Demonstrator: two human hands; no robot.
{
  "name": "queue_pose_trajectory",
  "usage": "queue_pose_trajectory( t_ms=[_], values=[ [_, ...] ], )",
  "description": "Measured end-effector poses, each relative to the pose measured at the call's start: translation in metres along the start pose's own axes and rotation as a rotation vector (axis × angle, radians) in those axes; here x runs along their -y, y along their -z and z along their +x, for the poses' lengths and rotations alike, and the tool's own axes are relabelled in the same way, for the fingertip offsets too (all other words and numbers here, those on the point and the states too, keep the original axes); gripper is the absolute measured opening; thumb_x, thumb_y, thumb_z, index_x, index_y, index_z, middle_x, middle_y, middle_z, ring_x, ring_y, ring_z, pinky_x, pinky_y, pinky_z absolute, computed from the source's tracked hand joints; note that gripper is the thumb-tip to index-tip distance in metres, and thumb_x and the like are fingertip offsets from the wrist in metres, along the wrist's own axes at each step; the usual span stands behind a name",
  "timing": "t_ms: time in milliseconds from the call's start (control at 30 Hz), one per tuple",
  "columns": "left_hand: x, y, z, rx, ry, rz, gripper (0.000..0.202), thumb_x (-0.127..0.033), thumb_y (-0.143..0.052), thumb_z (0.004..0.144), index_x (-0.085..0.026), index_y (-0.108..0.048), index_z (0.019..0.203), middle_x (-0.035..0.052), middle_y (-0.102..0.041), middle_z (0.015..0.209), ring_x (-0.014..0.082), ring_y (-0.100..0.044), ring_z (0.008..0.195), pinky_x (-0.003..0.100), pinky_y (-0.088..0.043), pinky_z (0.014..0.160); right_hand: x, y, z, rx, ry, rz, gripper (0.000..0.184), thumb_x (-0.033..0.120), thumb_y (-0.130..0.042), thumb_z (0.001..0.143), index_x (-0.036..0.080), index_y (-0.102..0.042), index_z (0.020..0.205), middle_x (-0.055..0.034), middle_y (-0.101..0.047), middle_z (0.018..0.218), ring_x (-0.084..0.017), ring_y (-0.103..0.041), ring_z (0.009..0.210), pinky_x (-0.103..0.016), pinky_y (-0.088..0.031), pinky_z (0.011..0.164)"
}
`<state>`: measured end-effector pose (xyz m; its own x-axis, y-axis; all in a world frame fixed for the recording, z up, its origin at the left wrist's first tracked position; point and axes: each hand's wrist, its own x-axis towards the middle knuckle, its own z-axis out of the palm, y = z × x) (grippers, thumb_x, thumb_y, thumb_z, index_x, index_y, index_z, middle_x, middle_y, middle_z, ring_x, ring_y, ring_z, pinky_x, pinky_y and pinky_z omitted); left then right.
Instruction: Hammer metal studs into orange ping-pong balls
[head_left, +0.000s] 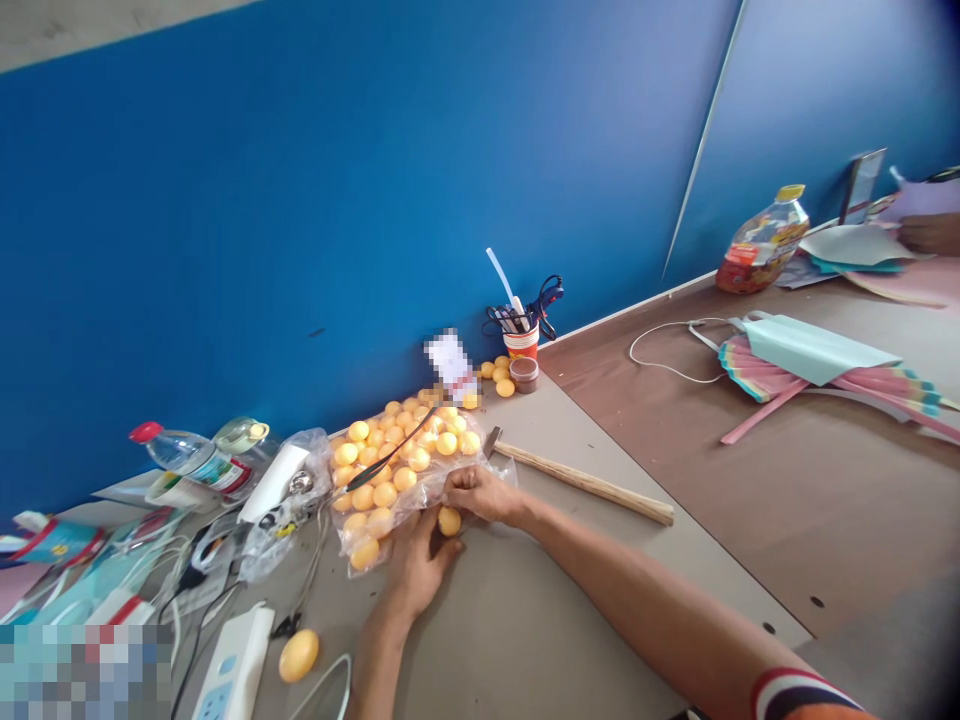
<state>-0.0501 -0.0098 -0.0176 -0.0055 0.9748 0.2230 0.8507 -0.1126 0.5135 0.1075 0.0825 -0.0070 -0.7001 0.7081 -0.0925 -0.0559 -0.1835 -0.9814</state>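
Note:
A clear plastic bag full of orange ping-pong balls lies against the blue wall. My right hand is closed, its fingertips pinching the near edge of the bag. Just below it, my left hand curls its thumb and forefinger around a single ping-pong ball at the bag's edge; its other fingers are partly hidden. A black strap or cable tie rests across the bag. Beyond my right hand lies a hammer with a wooden handle.
On the left are a loose ball, a power strip, tangled cables and a red-capped bottle. Behind stand a paper cup of pens and a small round tub. Rightward are coloured paper crafts, a juice bottle and another person's hand.

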Motion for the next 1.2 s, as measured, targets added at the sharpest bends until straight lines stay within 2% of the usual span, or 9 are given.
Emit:
queue_pose_trajectory(
  t_ms=[167, 300, 500, 667, 867, 1000, 1067, 1200],
  values=[
    [0.012, -0.01, -0.003, -0.052, 0.012, -0.022, 0.037, -0.028, -0.055, 0.081, -0.021, -0.063, 0.116, 0.0111, -0.069, 0.113, 0.03, -0.063, 0.109, 0.049, -0.051, 0.095, -0.001, 0.003, 0.002, 0.021, 0.009, -0.04, 0.02, 0.03, -0.063, 0.074, 0.016, -0.055, 0.062, 0.0048, -0.051, 0.055, -0.007, -0.04, 0.05, -0.02, -0.03, 0.047],
    [0.025, -0.02, -0.004, -0.168, 0.029, -0.084, 0.048, -0.03, -0.052, 0.083, -0.015, -0.053, 0.129, 0.0167, -0.065, 0.124, 0.0308, -0.059, 0.119, 0.05, -0.049, 0.1, -0.001, 0.005, 0.003, 0.063, 0.023, -0.106, 0.022, 0.029, -0.064, 0.074, 0.016, -0.055, 0.059, 0.0046, -0.052, 0.056, -0.007, -0.04, 0.052, -0.02, -0.03, 0.049],
    [0.02, -0.018, -0.003, -0.071, 0.013, -0.119, 0.039, -0.037, -0.055, 0.084, -0.019, -0.062, 0.118, 0.0129, -0.07, 0.117, 0.0303, -0.062, 0.115, 0.05, -0.048, 0.1, -0.002, 0.006, 0.004, 0.124, 0.06, -0.214, 0.015, 0.027, -0.063, 0.074, 0.015, -0.061, 0.066, 0.0028, -0.056, 0.063, -0.008, -0.044, 0.057, -0.02, -0.035, 0.054],
    [0.018, -0.017, -0.003, -0.073, 0.065, -0.155, 0.038, -0.039, -0.057, 0.083, -0.019, -0.063, 0.116, 0.0124, -0.071, 0.113, 0.03, -0.064, 0.11, 0.05, -0.05, 0.098, 0.003, 0.014, 0.003, 0.141, 0.045, -0.214, 0.024, 0.034, -0.062, 0.076, 0.015, -0.055, 0.062, 0.0051, -0.047, 0.056, -0.006, -0.037, 0.053, -0.019, -0.029, 0.049],
    [0.016, -0.017, -0.002, -0.145, 0.059, -0.199, 0.036, -0.038, -0.058, 0.083, -0.021, -0.06, 0.115, 0.0115, -0.067, 0.117, 0.028, -0.06, 0.114, 0.049, -0.048, 0.099, 0.012, 0.024, 0.0, 0.21, 0.019, -0.412, 0.013, 0.024, -0.058, 0.073, 0.016, -0.057, 0.063, 0.0065, -0.044, 0.055, -0.006, -0.036, 0.053, -0.019, -0.027, 0.048],
    [0.015, -0.017, -0.003, -0.086, 0.107, -0.242, 0.039, -0.039, -0.058, 0.084, -0.023, -0.059, 0.119, 0.0109, -0.065, 0.121, 0.0273, -0.059, 0.117, 0.048, -0.048, 0.099, 0.013, 0.022, 0.0, 0.222, 0.007, -0.461, 0.016, 0.025, -0.059, 0.074, 0.015, -0.057, 0.062, 0.0061, -0.046, 0.056, -0.007, -0.037, 0.054, -0.02, -0.028, 0.049],
    [0.016, -0.017, -0.003, -0.056, 0.119, -0.261, 0.041, -0.038, -0.058, 0.084, -0.022, -0.058, 0.122, 0.0109, -0.065, 0.124, 0.027, -0.059, 0.118, 0.047, -0.048, 0.101, 0.011, 0.019, 0.001, 0.197, 0.012, -0.444, 0.017, 0.024, -0.059, 0.074, 0.015, -0.055, 0.06, 0.0061, -0.045, 0.055, -0.007, -0.038, 0.054, -0.02, -0.029, 0.05],
    [0.015, -0.015, -0.003, -0.018, 0.118, -0.236, 0.04, -0.035, -0.059, 0.082, -0.019, -0.062, 0.119, 0.0124, -0.069, 0.119, 0.0298, -0.061, 0.116, 0.052, -0.045, 0.103, 0.005, 0.017, 0.003, 0.047, 0.024, -0.3, 0.019, 0.025, -0.058, 0.076, 0.016, -0.052, 0.06, 0.0068, -0.043, 0.051, -0.006, -0.035, 0.05, -0.019, -0.027, 0.047]
  ],
)
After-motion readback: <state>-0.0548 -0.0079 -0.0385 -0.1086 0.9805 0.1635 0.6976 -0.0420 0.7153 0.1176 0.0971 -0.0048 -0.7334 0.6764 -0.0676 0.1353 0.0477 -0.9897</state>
